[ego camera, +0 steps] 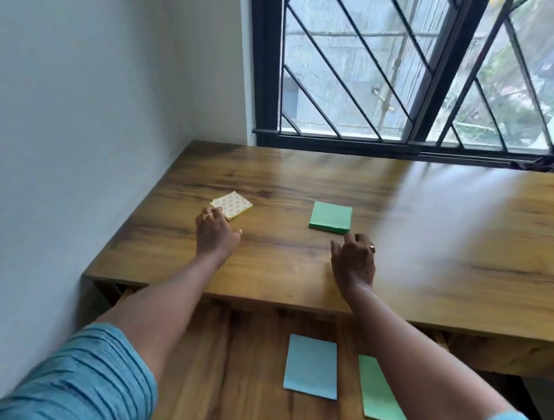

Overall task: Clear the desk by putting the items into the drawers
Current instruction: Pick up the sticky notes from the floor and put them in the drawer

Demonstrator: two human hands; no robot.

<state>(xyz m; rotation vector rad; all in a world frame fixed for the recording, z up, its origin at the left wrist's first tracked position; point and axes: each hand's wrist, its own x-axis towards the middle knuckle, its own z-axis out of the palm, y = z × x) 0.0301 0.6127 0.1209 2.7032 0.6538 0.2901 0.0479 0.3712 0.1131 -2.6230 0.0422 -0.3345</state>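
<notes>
Reach is what matters here: both hands are stretching out over the worktop [432, 242], each lined up with its own pad. The left hand [216, 235] is lying just short of the patterned pad [233, 204], fingers relaxed and spread and clasping nothing, fingertips at the pad's near-left corner; whether they are touching it is unclear. The pad is sitting turned, one corner pointing toward the person. The right hand [352, 262] is hovering just near of the green pad [330, 216], fingers loosely curled round nothing, with the pad lying straight ahead and a little to the left, its near edge square to the person. Below, the open drawer [208, 353] is already holding blue and green sheets, so each pad probably needs lifting and drawing back toward the body.
</notes>
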